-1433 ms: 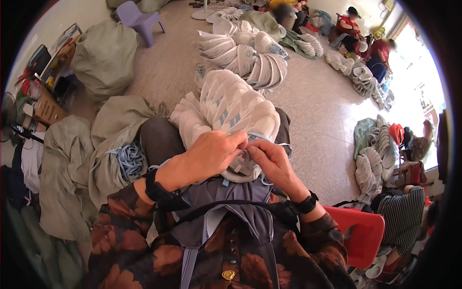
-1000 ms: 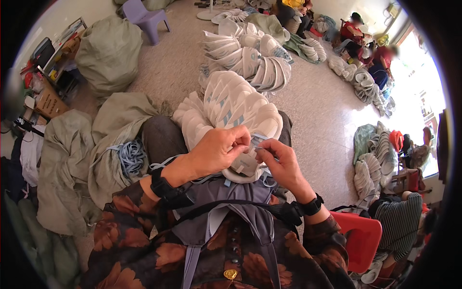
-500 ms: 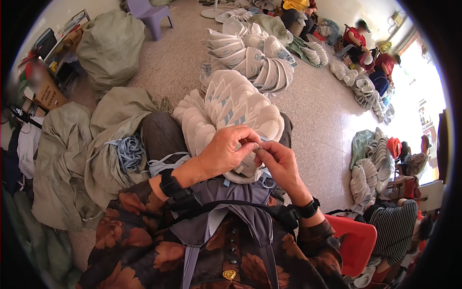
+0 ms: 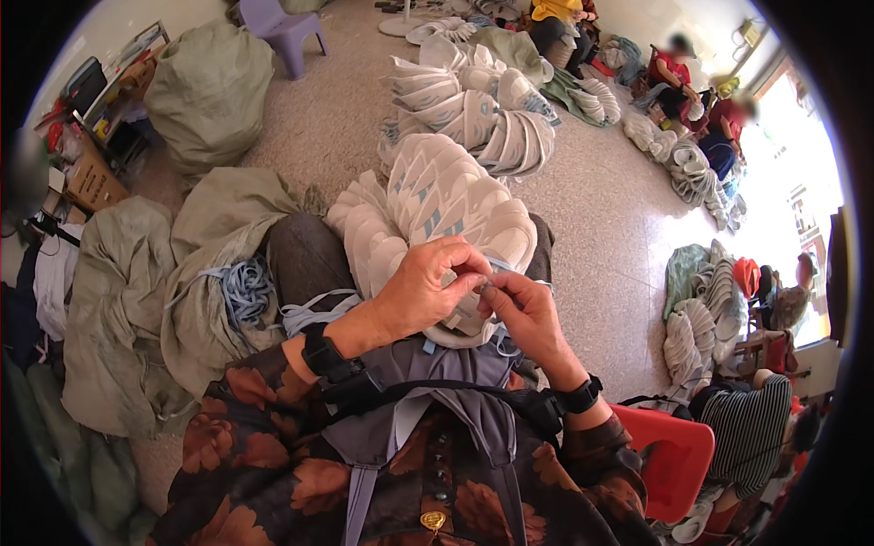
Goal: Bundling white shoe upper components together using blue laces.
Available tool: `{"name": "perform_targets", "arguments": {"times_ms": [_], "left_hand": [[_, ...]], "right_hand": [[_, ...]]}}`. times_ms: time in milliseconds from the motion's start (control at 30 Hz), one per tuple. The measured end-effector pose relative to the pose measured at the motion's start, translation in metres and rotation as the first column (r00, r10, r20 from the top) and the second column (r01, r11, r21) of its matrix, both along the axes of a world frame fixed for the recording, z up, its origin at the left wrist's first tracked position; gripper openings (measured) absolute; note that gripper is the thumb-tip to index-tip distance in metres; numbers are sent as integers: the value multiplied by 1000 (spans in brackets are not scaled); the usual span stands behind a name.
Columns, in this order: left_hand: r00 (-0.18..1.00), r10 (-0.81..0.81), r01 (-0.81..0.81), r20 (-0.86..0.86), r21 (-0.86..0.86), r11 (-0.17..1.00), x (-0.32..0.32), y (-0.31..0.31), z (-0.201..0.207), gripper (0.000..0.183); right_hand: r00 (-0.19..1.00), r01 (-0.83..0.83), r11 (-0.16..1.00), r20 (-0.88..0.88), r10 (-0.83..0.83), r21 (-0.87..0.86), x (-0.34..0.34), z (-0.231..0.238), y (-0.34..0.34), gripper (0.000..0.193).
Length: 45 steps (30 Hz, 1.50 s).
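Observation:
A row of white shoe uppers (image 4: 446,187) with blue-grey marks lies nested across my lap. Over the nearest upper (image 4: 464,323), my left hand (image 4: 421,287) and my right hand (image 4: 528,314) meet with fingertips pinched together. Between them runs a pale blue shoelace (image 4: 501,265), its end mostly hidden by the fingers. More pale blue laces (image 4: 314,311) lie over my thigh by my left wrist. A tangled bundle of laces (image 4: 241,289) sits in the mouth of a grey-green sack (image 4: 196,305) at my left.
Further stacks of uppers (image 4: 482,114) lie on the floor ahead, and others (image 4: 696,332) at the right. A full sack (image 4: 209,96) and a purple chair (image 4: 287,38) stand at the far left. A red stool (image 4: 678,455) is by my right elbow. Several people sit nearby.
My right hand has shifted slightly left, its fingertips turning against those of my left hand. My left hand and the stack of uppers stay almost where they were.

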<state>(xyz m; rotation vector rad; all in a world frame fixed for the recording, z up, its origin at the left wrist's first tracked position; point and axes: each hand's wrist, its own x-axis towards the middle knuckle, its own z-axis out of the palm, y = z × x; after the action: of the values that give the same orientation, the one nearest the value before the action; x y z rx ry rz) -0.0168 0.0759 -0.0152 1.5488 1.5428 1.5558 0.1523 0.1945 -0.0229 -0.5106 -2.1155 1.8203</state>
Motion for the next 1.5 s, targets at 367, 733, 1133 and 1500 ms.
{"name": "perform_targets", "arguments": {"times_ms": [367, 733, 1133, 1500], "left_hand": [[853, 22, -222, -521, -324, 920, 20, 21, -60, 112], [865, -28, -255, -502, -486, 836, 10, 45, -66, 117], [905, -180, 123, -385, -169, 978, -11, 19, 37, 91], [676, -462, 419, 574, 216, 882, 24, 47, 88, 19]], "right_hand": [[985, -2, 1000, -170, -1, -15, -4, 69, 19, 13], [669, 276, 951, -738, -86, 139, 60, 233, 4, 18], [842, 143, 989, -530, -99, 43, 11, 176, 25, 18], [931, 98, 966, -319, -175, -241, -3, 121, 14, 18]]}}
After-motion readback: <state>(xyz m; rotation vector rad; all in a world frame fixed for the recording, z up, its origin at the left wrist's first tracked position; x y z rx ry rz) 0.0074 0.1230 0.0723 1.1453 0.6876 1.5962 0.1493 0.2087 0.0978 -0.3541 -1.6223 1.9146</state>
